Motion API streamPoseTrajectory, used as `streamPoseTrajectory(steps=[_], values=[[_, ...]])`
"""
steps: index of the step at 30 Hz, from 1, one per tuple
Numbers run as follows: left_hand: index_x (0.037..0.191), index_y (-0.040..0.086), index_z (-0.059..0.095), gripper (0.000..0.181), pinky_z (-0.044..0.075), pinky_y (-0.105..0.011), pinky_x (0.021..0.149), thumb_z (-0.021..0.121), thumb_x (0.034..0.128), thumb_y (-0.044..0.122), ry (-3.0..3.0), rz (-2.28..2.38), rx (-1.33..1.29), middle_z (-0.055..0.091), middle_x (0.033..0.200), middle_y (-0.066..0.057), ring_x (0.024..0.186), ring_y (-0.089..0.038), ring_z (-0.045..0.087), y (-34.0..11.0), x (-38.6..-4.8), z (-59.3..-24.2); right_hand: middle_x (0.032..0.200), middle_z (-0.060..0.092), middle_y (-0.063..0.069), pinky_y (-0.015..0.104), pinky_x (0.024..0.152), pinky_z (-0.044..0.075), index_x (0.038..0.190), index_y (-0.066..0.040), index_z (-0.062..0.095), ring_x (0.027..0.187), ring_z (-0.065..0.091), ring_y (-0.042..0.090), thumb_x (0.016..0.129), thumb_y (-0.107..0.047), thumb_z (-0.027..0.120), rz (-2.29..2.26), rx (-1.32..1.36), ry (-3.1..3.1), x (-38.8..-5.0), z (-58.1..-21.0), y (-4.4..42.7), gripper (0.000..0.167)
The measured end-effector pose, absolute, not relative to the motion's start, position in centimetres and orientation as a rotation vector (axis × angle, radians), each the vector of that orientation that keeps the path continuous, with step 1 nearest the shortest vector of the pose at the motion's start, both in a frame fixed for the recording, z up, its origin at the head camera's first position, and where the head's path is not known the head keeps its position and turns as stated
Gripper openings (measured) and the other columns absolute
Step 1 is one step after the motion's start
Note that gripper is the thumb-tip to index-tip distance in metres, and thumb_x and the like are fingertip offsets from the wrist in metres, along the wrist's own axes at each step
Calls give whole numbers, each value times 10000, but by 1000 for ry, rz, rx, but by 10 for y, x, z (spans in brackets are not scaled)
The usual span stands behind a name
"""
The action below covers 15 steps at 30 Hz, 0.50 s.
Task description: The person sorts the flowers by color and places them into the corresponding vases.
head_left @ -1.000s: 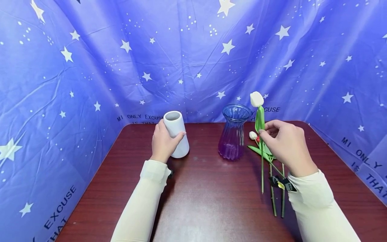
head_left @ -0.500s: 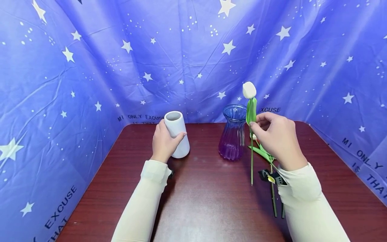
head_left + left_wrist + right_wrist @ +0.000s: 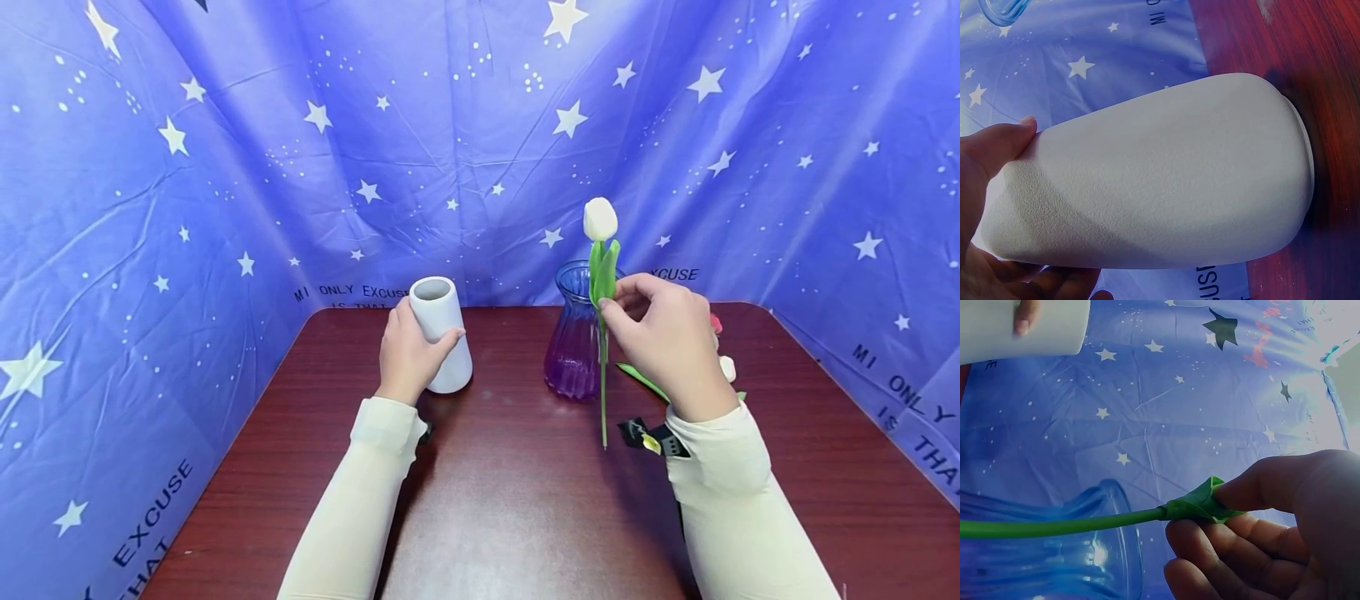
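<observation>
A white tapered vase (image 3: pixel 450 371) stands upright on the table, and my left hand (image 3: pixel 405 354) grips its upper part, thumb on the near right side. In the left wrist view the white vase (image 3: pixel 1166 181) fills the middle, its base at the tabletop. My right hand (image 3: pixel 675 342) pinches a white tulip (image 3: pixel 601 219) by its green leaves, bloom up and stem hanging down. The right wrist view shows thumb and fingers on the leaf base of the stem (image 3: pixel 1085 526). Behind the tulip stands a ribbed blue-purple glass vase (image 3: pixel 568 354).
More flowers lie on the table right of the glass vase, mostly hidden by my right hand and sleeve. A red bloom (image 3: pixel 716 323), a white bloom (image 3: pixel 727 368) and a green leaf (image 3: pixel 641 379) show. Starry blue cloth (image 3: pixel 450 150) surrounds the dark red table (image 3: pixel 510 500).
My right hand has moved left and slightly up with the white tulip, from right of the glass vase to in front of it. The left hand and white vase have stayed in place.
</observation>
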<state>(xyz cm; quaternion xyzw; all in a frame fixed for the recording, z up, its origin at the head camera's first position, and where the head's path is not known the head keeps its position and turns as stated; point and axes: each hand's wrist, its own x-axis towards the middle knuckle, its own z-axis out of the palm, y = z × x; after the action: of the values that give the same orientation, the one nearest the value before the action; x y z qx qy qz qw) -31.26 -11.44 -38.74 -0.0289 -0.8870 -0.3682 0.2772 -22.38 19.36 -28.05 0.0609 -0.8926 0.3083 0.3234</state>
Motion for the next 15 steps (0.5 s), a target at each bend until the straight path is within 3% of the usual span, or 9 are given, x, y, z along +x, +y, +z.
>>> streamPoseTrajectory(steps=[9, 15], values=[[1447, 27, 452, 922, 540, -535, 894, 872, 775, 499, -2378, -985, -84, 591, 1253, -186, 1084, -381, 629, -114, -314, -388, 770, 736, 14, 311, 714, 401, 946, -129, 777, 676, 631, 171, 903, -215, 722, 844, 227, -2272, -228, -277, 181, 111], [1453, 28, 449, 932, 538, -539, 898, 872, 772, 504, -2384, -986, -78, 590, 1263, -184, 1091, -383, 629, -115, -313, -388, 812, 757, 18, 222, 678, 438, 979, -119, 784, 711, 663, 156, 922, -218, 737, 887, 250, -2209, -231, -278, 170, 124]])
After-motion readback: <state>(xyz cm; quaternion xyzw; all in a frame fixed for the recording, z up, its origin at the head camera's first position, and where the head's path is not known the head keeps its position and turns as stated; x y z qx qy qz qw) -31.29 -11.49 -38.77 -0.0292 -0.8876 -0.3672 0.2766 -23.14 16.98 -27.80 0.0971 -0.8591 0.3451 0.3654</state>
